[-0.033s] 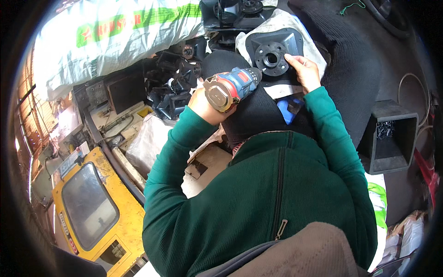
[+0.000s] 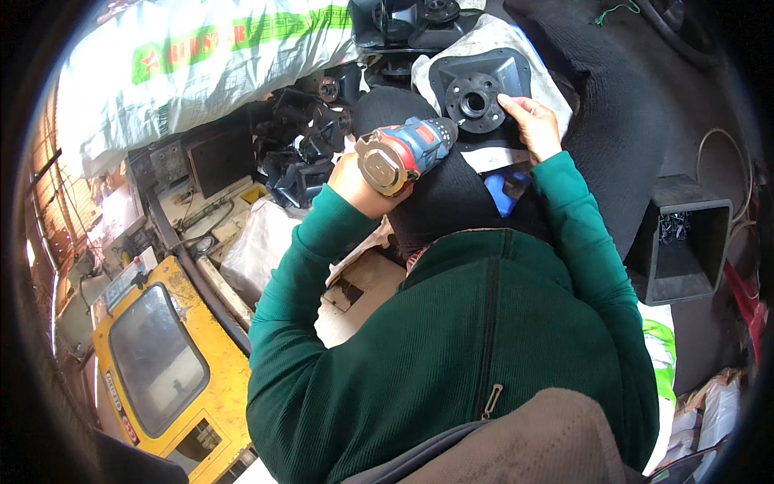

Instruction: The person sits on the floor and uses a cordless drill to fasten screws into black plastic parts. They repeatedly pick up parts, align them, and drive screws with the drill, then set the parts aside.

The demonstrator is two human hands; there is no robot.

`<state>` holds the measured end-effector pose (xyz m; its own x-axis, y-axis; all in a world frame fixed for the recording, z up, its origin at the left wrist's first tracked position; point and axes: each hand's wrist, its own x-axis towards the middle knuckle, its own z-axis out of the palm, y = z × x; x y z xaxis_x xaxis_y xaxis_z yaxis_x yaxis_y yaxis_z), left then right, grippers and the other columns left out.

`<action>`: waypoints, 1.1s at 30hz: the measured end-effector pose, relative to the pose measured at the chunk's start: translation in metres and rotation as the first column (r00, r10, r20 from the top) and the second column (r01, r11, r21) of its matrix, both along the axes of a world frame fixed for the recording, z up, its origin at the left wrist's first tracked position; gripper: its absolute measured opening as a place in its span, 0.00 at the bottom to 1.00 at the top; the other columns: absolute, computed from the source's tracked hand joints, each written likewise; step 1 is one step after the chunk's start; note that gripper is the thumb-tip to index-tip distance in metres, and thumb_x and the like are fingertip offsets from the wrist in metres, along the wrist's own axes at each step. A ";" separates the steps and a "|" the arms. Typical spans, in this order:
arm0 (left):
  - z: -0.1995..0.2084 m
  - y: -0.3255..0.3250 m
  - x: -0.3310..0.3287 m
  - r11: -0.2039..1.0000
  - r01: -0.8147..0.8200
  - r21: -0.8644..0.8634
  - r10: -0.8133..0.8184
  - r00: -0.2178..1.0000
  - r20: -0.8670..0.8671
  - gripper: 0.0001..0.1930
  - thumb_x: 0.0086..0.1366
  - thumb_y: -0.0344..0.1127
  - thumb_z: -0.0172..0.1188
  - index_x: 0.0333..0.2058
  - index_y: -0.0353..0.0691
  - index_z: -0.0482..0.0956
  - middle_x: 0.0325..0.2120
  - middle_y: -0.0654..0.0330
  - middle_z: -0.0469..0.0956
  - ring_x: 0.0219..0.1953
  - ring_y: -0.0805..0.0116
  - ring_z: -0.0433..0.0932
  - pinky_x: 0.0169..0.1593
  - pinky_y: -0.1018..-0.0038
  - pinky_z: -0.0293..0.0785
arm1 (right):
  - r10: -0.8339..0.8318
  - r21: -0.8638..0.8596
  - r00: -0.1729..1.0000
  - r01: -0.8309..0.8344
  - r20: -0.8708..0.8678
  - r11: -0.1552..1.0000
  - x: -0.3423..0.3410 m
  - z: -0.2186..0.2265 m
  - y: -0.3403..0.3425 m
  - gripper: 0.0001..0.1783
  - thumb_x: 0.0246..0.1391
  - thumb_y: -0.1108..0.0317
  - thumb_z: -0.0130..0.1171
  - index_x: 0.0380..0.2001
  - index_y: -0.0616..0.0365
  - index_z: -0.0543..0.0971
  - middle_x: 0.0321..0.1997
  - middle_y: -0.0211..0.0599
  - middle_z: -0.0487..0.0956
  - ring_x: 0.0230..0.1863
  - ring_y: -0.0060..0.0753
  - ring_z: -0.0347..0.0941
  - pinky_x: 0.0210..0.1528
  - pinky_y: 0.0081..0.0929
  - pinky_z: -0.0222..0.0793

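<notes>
Blue-red drill gripped tight in left hand, nose toward black flanged part on grey cloth. Right hand rests fingers flat on part's right edge, no closed grasp.

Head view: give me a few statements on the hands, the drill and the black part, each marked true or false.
1. The left hand grips the blue and red cordless drill. True.
2. The right hand rests on the black flanged part. True.
3. The person wears a yellow sleeve. False: the sleeves are green.
4. The black part lies on the yellow machine. False: it sits on a pale sheet, far from the yellow machine.
</notes>
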<state>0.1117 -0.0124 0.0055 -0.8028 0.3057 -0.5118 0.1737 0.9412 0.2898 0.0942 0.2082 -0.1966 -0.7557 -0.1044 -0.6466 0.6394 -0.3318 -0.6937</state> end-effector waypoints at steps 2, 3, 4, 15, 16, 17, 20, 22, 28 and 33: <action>-0.001 -0.004 -0.006 1.000 -0.003 -0.024 0.005 0.996 0.084 0.21 0.49 0.39 0.65 0.42 0.40 0.74 0.40 0.53 0.74 0.44 0.53 0.73 0.49 0.63 0.69 | 0.013 -0.018 1.000 -0.012 0.009 1.000 -0.001 0.003 0.002 0.15 0.48 0.57 0.63 0.31 0.58 0.80 0.22 0.19 0.73 0.18 0.10 0.56 0.21 0.13 0.47; -0.002 -0.004 -0.010 1.000 -0.019 -0.007 0.020 0.993 0.116 0.22 0.49 0.38 0.65 0.43 0.40 0.73 0.41 0.53 0.74 0.44 0.54 0.72 0.50 0.63 0.68 | 0.030 -0.028 0.999 -0.029 0.028 0.999 -0.005 0.007 0.005 0.15 0.48 0.59 0.64 0.31 0.61 0.80 0.25 0.24 0.76 0.24 0.13 0.63 0.29 0.14 0.56; -0.002 -0.004 -0.014 0.999 -0.037 0.009 0.035 0.988 0.149 0.23 0.49 0.37 0.65 0.44 0.40 0.73 0.42 0.53 0.74 0.45 0.55 0.72 0.51 0.64 0.67 | 0.047 -0.039 0.998 -0.045 0.045 0.998 -0.006 0.008 0.006 0.16 0.48 0.60 0.64 0.31 0.64 0.80 0.29 0.29 0.79 0.31 0.16 0.71 0.37 0.16 0.65; -0.017 -0.006 -0.022 1.000 -0.001 -0.025 0.007 0.963 0.268 0.34 0.41 0.41 0.68 0.49 0.39 0.67 0.32 0.55 0.77 0.33 0.57 0.77 0.40 0.67 0.73 | -0.031 -0.238 0.996 0.051 0.087 0.970 -0.007 -0.009 0.003 0.11 0.50 0.64 0.62 0.25 0.63 0.78 0.25 0.28 0.77 0.26 0.15 0.68 0.32 0.15 0.64; -0.020 -0.009 -0.020 1.000 -0.011 -0.027 0.019 0.959 0.284 0.34 0.41 0.41 0.68 0.49 0.39 0.67 0.32 0.55 0.77 0.33 0.57 0.77 0.40 0.67 0.73 | -0.017 -0.222 0.996 0.037 0.092 0.974 -0.006 -0.010 0.004 0.11 0.50 0.64 0.62 0.26 0.62 0.78 0.25 0.28 0.77 0.26 0.15 0.69 0.32 0.15 0.64; -0.021 -0.009 -0.019 0.998 -0.005 -0.059 0.025 0.941 0.337 0.34 0.43 0.40 0.66 0.50 0.38 0.66 0.38 0.54 0.74 0.39 0.57 0.75 0.46 0.67 0.70 | -0.003 -0.206 0.995 0.023 0.097 0.978 -0.004 -0.013 0.005 0.11 0.50 0.64 0.62 0.26 0.62 0.78 0.25 0.28 0.77 0.26 0.15 0.69 0.32 0.15 0.64; -0.016 0.002 -0.024 0.999 -0.038 0.012 0.034 0.965 0.259 0.31 0.46 0.39 0.64 0.50 0.38 0.66 0.44 0.53 0.72 0.45 0.57 0.73 0.51 0.66 0.68 | -0.005 -0.228 0.991 0.035 0.131 0.973 -0.006 -0.006 0.004 0.11 0.50 0.64 0.62 0.26 0.62 0.78 0.25 0.28 0.77 0.27 0.15 0.69 0.32 0.15 0.64; -0.012 0.010 -0.024 0.998 -0.039 0.045 0.031 0.986 0.167 0.29 0.47 0.40 0.63 0.49 0.38 0.68 0.45 0.53 0.72 0.45 0.57 0.73 0.51 0.66 0.68 | 0.006 -0.216 0.992 0.021 0.125 0.976 -0.008 -0.001 0.005 0.12 0.49 0.62 0.62 0.25 0.62 0.78 0.24 0.28 0.77 0.27 0.15 0.69 0.32 0.15 0.64; -0.010 0.019 -0.008 0.975 -0.114 -0.190 0.128 0.990 0.063 0.26 0.49 0.46 0.65 0.44 0.37 0.73 0.42 0.51 0.75 0.45 0.56 0.75 0.51 0.65 0.69 | 0.146 0.203 0.980 -0.118 -0.133 0.972 -0.006 -0.026 0.002 0.22 0.45 0.50 0.63 0.29 0.63 0.81 0.28 0.29 0.79 0.30 0.19 0.71 0.37 0.18 0.65; 0.004 0.017 0.036 0.988 -0.100 0.120 0.121 0.976 -0.183 0.24 0.48 0.39 0.67 0.43 0.36 0.73 0.41 0.52 0.75 0.45 0.55 0.74 0.50 0.64 0.69 | -0.110 -0.272 0.994 0.113 0.024 0.956 0.007 -0.008 0.027 0.21 0.53 0.58 0.56 0.45 0.61 0.74 0.28 0.26 0.72 0.26 0.15 0.66 0.25 0.14 0.63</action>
